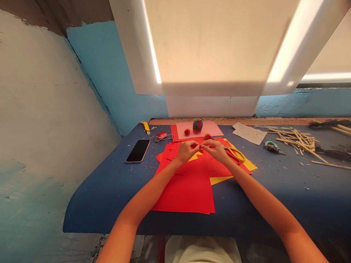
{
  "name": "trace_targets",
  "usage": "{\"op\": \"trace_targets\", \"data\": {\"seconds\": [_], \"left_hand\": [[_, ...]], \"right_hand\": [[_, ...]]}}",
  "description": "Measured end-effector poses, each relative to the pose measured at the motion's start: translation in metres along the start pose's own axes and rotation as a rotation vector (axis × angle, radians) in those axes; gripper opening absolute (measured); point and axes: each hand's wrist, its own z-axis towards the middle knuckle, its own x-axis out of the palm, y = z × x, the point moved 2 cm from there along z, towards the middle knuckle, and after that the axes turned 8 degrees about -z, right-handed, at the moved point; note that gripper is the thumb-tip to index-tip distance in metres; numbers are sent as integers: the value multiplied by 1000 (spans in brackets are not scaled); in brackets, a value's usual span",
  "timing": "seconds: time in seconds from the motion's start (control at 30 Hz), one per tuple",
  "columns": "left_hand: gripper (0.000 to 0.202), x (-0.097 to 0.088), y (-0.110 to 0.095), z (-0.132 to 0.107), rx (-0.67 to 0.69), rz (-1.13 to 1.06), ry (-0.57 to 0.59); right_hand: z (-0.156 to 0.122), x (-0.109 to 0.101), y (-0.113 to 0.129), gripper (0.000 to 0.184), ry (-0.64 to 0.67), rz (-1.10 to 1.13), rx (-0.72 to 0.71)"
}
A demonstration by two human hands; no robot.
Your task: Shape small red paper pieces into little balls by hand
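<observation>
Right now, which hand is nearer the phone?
Left. The left hand is over the red paper, to the right of the phone; the right hand is farther right, beyond the left.

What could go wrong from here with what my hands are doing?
The tiny red piece apparently pinched between the left hand and right hand could drop and be hard to spot against the flat red paper sheets. The scissors with yellow looped handle near the right hand might get bumped. The small, round, red-and-yellow textured ball beyond the right hand could roll if nudged.
</observation>
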Motion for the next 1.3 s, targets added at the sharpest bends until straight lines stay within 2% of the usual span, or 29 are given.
{"op": "trace_targets", "data": {"seconds": [0.13,0.23,0.53,0.73,0.9,1.0,1.07,1.23,1.3], "left_hand": [[19,0,1,1,42,53,-14],[20,-1,2,2,77,105,-19],[21,1,-1,2,101,180,-9],[20,1,0,1,101,225,11],[17,2,4,3,116,303,-3],[13,2,7,4,94,267,3],[13,1,7,4,84,215,-11],[13,0,1,3,130,99,-145],[13,-1,-1,3,127,79,-163]], "right_hand": [[0,-2,3,20,99,97,121],[0,-3,3,24,123,142,177],[0,-3,-4,25,139,46,129],[2,1,-4,15,60,-55,52],[2,5,-2,12,-52,-290,-143],[1,8,2,10,-110,-472,-282],[0,9,4,11,-139,-525,-325],[0,10,6,8,-213,-286,-200],[0,11,5,6,-207,-199,-166]]}}
